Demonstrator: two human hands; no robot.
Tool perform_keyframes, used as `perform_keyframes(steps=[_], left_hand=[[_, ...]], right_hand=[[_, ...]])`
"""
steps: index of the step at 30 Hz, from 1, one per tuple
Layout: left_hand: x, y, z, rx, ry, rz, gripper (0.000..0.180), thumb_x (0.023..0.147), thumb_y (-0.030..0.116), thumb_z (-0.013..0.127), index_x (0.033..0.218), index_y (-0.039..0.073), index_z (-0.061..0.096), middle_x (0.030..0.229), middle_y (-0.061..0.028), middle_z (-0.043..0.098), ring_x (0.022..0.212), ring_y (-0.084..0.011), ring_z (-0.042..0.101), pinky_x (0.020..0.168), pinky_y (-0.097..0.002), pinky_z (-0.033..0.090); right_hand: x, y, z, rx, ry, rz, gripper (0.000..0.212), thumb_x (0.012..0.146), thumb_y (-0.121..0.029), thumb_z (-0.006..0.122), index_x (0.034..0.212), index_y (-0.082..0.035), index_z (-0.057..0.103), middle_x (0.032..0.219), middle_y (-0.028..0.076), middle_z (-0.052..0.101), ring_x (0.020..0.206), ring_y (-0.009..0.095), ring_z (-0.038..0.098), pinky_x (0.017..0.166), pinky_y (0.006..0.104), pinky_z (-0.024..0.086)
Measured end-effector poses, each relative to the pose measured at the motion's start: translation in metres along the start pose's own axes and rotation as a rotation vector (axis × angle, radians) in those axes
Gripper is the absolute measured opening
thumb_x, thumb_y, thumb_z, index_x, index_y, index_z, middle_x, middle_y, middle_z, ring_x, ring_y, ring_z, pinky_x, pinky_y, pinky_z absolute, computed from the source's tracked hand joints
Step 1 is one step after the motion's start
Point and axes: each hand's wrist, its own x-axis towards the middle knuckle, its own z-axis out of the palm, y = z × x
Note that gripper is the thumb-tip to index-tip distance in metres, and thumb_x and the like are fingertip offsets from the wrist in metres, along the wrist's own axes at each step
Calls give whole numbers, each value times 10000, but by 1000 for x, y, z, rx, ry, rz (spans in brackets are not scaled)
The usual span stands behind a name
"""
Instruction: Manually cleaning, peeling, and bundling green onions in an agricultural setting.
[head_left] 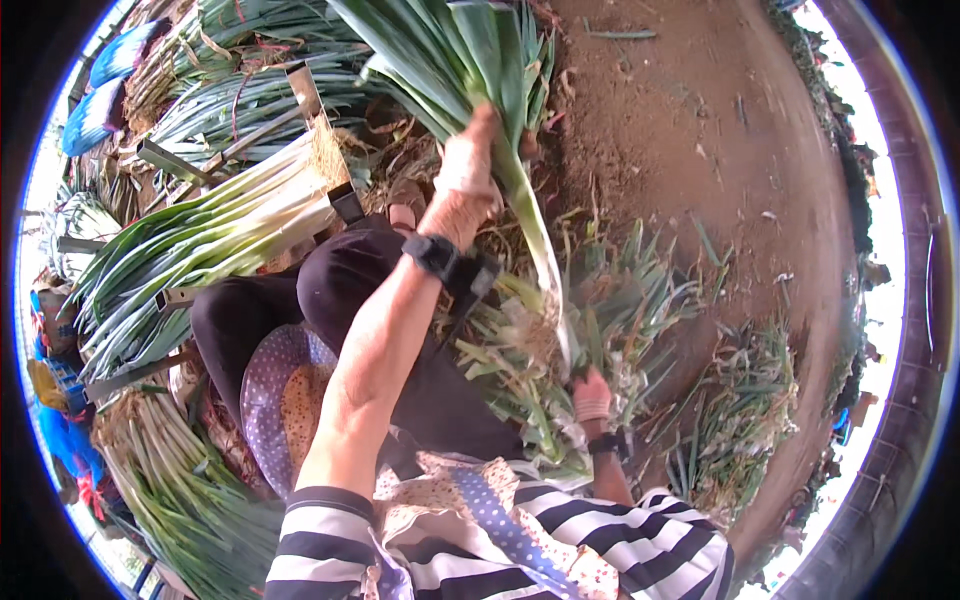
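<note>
My left hand (468,160) is closed around a leek (535,220) where its white stalk meets the broad green leaves. The leaves fan out beyond the hand, and the stalk slants down to the right toward its root end. My right hand (592,397) is closed low beside that root end. A pale strip of leek leaf (566,345) runs from near the roots to its fingers; blur hides exactly how it is gripped. Under the stalk lies a heap of leek trimmings (510,350), loose leaves and pale peelings.
Left of my knees, a metal frame (180,163) holds a stack of leeks (240,205), roots aligned. More leeks lie in bundles at the far left (250,110) and near left (180,480). Bare soil (690,130) stretches to the right, with another pile of trimmings (735,420).
</note>
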Motion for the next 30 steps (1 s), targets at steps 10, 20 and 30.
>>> perform_keyframes(steps=[10,20,30], left_hand=[[10,47,3,-45,143,183,344,866,424,567,927,86,563,675,-42,567,541,-165,539,494,-312,465],[15,10,15,109,102,195,240,835,215,629,1015,59,595,786,-41,581,673,-166,573,579,-313,477],[35,-1,-30,935,-157,820,263,785,69,611,1036,-10,605,924,-63,639,902,-158,588,780,-261,465]], right_hand=[[-122,257,-19,-526,-751,73,215,793,-255,554,867,-73,642,936,150,627,824,279,619,683,392,505],[88,-182,-165,398,328,-694,488,692,-120,749,1132,-48,551,1143,139,579,1028,256,576,905,357,467],[130,-268,-99,-61,475,-1161,273,703,-93,677,923,-56,519,847,124,563,768,267,577,609,356,514]])
